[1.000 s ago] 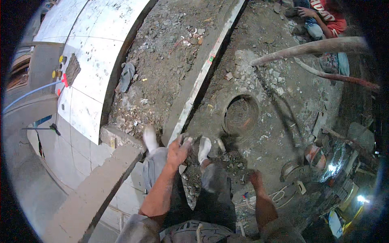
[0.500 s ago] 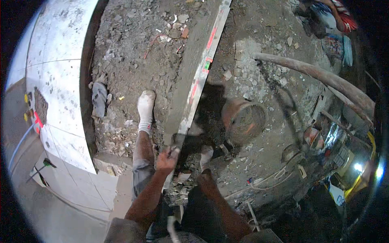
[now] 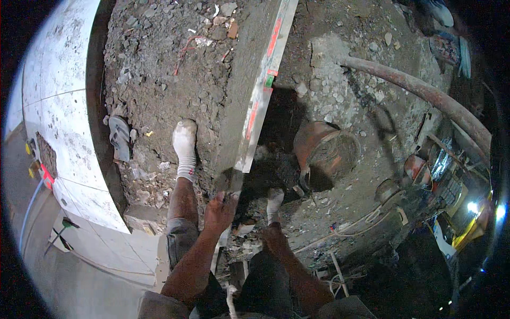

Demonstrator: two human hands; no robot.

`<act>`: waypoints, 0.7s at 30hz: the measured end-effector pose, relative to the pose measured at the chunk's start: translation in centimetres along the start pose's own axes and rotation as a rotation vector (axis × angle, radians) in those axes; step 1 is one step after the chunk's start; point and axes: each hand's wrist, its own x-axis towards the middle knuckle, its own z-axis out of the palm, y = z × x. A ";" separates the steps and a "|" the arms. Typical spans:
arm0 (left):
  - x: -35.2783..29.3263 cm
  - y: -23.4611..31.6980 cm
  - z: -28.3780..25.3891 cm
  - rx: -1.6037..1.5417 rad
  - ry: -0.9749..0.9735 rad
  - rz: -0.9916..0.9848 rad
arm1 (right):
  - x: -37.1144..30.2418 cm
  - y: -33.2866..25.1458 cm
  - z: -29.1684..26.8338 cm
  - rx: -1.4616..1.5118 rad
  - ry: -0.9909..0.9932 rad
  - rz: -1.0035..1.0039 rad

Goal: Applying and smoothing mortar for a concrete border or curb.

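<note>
A long spirit level (image 3: 261, 95) with red markings and a green vial lies on a smooth grey mortar strip (image 3: 236, 80). My left hand (image 3: 219, 212) is at its near end, fingers curled against the edge. Whatever those fingers grip is in shadow and hard to make out. Lower right, my right hand (image 3: 274, 240) is in front of my right shin, just below the white sock (image 3: 274, 201); its fingers are too dark to read. A dirty orange bucket (image 3: 313, 139) of grey mix leans to the right of the level.
My other socked foot (image 3: 185, 139) stands on rubble beside a grey flip-flop (image 3: 120, 139). Pale tiles (image 3: 64, 122) edge the left side. A thick pipe (image 3: 409, 82) crosses the right, near a second bucket (image 3: 417, 169), a rope (image 3: 372, 217) and a bright lamp (image 3: 473, 207).
The whole view has shifted slightly, so the level and tiles sit farther left. My left hand stays by the level's near end. A person at the upper right has mostly slipped out of view.
</note>
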 end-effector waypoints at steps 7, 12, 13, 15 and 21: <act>-0.9 -3.9 -1.4 -0.139 0.109 -0.115 | -3.0 0.1 8.4 -2.062 0.112 0.101; 1.5 -2.3 5.2 -1.459 -0.166 -0.133 | -1.5 -10.8 -13.5 -2.957 -0.267 -0.830; -0.5 -3.9 1.9 -1.380 -0.091 -0.165 | -2.8 -6.6 -12.1 -2.870 -0.362 -0.789; -2.2 -2.4 -1.6 -1.224 0.206 -0.041 | -2.0 -2.4 -1.3 -2.476 -0.605 -0.870; -1.1 0.1 4.6 -0.010 0.087 -0.042 | -3.7 -17.9 5.6 -2.201 0.318 -0.817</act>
